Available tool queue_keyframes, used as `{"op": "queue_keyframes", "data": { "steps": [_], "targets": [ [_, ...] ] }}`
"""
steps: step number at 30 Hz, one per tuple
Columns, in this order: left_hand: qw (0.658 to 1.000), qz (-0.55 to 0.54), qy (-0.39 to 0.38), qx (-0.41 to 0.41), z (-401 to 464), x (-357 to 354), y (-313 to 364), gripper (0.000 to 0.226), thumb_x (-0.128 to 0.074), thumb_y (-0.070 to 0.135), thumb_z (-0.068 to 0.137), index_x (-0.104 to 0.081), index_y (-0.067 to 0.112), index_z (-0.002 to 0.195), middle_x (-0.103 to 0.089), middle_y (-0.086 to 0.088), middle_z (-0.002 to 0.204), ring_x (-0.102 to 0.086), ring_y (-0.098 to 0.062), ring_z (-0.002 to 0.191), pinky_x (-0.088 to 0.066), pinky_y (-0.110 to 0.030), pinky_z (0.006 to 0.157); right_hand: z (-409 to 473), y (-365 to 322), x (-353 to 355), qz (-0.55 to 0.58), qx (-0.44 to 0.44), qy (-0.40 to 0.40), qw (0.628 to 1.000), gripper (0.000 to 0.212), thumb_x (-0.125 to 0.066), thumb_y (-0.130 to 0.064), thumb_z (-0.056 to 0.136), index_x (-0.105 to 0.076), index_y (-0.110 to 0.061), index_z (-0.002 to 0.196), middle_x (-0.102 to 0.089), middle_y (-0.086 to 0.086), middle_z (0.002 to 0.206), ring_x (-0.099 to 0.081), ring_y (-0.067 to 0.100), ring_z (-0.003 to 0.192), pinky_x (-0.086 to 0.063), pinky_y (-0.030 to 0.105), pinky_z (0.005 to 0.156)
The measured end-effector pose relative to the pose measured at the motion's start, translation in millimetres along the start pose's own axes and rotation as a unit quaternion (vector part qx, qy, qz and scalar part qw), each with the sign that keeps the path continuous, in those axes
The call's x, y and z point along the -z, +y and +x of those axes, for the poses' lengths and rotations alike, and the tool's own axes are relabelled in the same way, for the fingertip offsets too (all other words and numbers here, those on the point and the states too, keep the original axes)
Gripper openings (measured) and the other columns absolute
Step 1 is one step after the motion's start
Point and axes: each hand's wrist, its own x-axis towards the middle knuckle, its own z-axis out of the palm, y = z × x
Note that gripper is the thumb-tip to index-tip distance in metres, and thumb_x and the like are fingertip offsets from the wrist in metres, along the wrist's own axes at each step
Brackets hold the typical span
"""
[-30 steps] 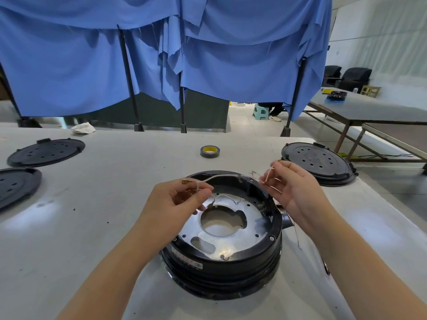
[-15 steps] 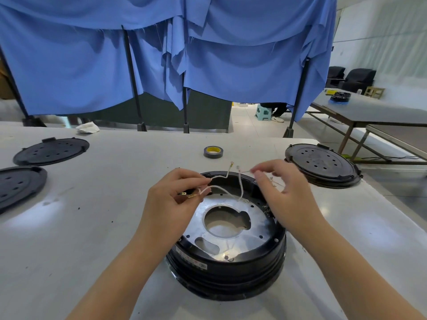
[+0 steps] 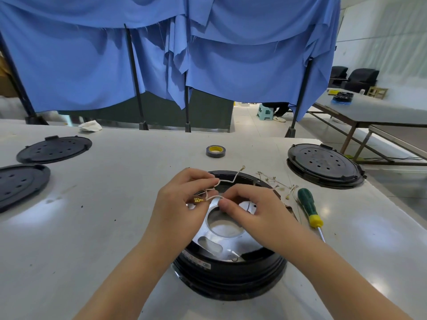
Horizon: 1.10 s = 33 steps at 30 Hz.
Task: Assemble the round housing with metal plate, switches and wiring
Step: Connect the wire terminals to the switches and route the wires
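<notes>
A black round housing (image 3: 231, 273) stands on the white table in front of me, with a shiny metal plate (image 3: 221, 241) seated inside it. Above its far half my left hand (image 3: 180, 204) pinches a white wire (image 3: 231, 180) that ends in brass terminals. My right hand (image 3: 251, 211) pinches the same wire close to the left fingers. More loose wires with terminals (image 3: 275, 181) lie on the table just right of the housing. The far part of the plate is hidden by my hands.
A green and yellow screwdriver (image 3: 308, 207) lies right of the housing. A tape roll (image 3: 215, 151) sits further back. Black round lids lie at the left (image 3: 54, 149), far left (image 3: 16, 183) and right (image 3: 323, 163). Blue curtains hang behind the table.
My right hand has moved left from the housing's right rim to meet my left hand on the wire. The loose wires and the screwdriver are now uncovered.
</notes>
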Motion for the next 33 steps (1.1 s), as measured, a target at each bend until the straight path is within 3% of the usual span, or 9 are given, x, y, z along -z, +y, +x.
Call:
{"op": "queue_keyframes", "data": {
  "steps": [3,5,7,10,14,19,24,28,33],
  "targets": [
    [0.999,0.025,-0.007,-0.027,-0.8,-1.1,-0.7,0.033,-0.074,-0.009,0.077,-0.076,0.012,0.102,-0.067,0.006,0.104,-0.062,-0.002,0.100,-0.052,-0.018,0.082,-1.6,2.2,0.9,0.025,-0.006,-0.008,1.000,0.013,-0.058,-0.034,0.092,-0.069,-0.027,0.091,-0.069,-0.009,0.084,-0.065,0.011,0.083,-0.053,0.033,0.079],
    [0.999,0.022,-0.009,-0.033,-2.1,-1.9,-0.1,0.034,-0.073,-0.012,0.076,-0.076,0.011,0.101,-0.068,0.005,0.104,-0.063,-0.003,0.100,-0.053,-0.021,0.082,-0.6,0.9,2.2,0.053,-0.039,-0.034,0.997,0.025,-0.054,-0.045,0.090,-0.071,-0.027,0.092,-0.070,-0.002,0.084,-0.065,0.017,0.079,-0.053,0.040,0.075],
    [0.999,0.015,-0.017,-0.032,-3.4,-3.5,1.7,0.036,-0.073,-0.013,0.075,-0.077,0.013,0.101,-0.068,0.005,0.104,-0.063,-0.004,0.100,-0.054,-0.020,0.080,1.1,0.0,3.6,0.103,-0.076,-0.070,0.989,0.034,-0.052,-0.051,0.089,-0.072,-0.024,0.091,-0.071,-0.001,0.080,-0.064,0.011,0.073,-0.050,0.028,0.066],
    [0.999,0.009,-0.029,-0.043,-4.6,-5.4,5.0,0.036,-0.071,-0.014,0.075,-0.077,0.013,0.099,-0.068,0.004,0.105,-0.063,-0.005,0.099,-0.053,-0.016,0.077,3.6,0.3,5.5,0.122,-0.078,-0.078,0.986,0.026,-0.054,-0.038,0.095,-0.072,-0.021,0.085,-0.066,-0.007,0.068,-0.056,0.004,0.063,-0.042,0.018,0.062],
    [0.993,0.069,-0.032,-0.091,-6.0,-4.5,5.3,0.033,-0.068,-0.015,0.077,-0.076,0.008,0.099,-0.068,-0.001,0.109,-0.066,-0.014,0.100,-0.053,-0.029,0.083,4.1,3.7,7.9,0.180,-0.096,-0.056,0.977,0.010,-0.060,-0.019,0.093,-0.069,-0.015,0.090,-0.062,-0.009,0.064,-0.056,-0.001,0.057,-0.041,0.009,0.055],
    [0.986,0.095,-0.067,-0.123,-7.3,-4.9,8.1,0.040,-0.068,-0.016,0.075,-0.073,0.006,0.109,-0.067,-0.003,0.114,-0.062,-0.011,0.105,-0.051,-0.024,0.088,5.5,3.5,10.3,0.212,-0.135,-0.048,0.967,0.013,-0.057,-0.014,0.094,-0.068,-0.013,0.099,-0.073,-0.003,0.079,-0.068,0.005,0.075,-0.047,0.011,0.063],
    [0.980,0.104,-0.070,-0.156,-7.4,-4.0,11.4,0.046,-0.052,-0.012,0.074,-0.073,0.008,0.110,-0.066,-0.003,0.119,-0.059,-0.009,0.109,-0.048,-0.017,0.091,17.1,3.3,13.5,0.298,-0.205,-0.046,0.931,0.023,-0.049,-0.006,0.093,-0.069,-0.012,0.104,-0.073,0.008,0.092,-0.069,0.021,0.081,-0.054,0.026,0.081],
    [0.984,0.061,-0.067,-0.153,-8.1,-6.0,13.8,0.047,-0.047,-0.013,0.071,-0.074,0.005,0.105,-0.066,0.000,0.119,-0.061,-0.007,0.110,-0.050,-0.019,0.092,19.0,7.9,15.9,0.345,-0.189,0.001,0.920,0.020,-0.055,-0.018,0.094,-0.071,-0.006,0.099,-0.073,0.014,0.097,-0.069,0.025,0.096,-0.052,0.029,0.091],
    [0.993,-0.036,-0.070,-0.083,-10.8,-5.8,21.5,0.049,-0.049,-0.009,0.068,-0.073,0.009,0.106,-0.070,0.010,0.107,-0.062,0.000,0.105,-0.048,-0.011,0.086,17.3,6.5,11.5,0.279,-0.141,0.063,0.948,0.011,-0.064,-0.014,0.089,-0.066,-0.005,0.083,-0.074,0.008,0.073,-0.070,0.017,0.068,-0.052,0.018,0.065]
  ]
}}
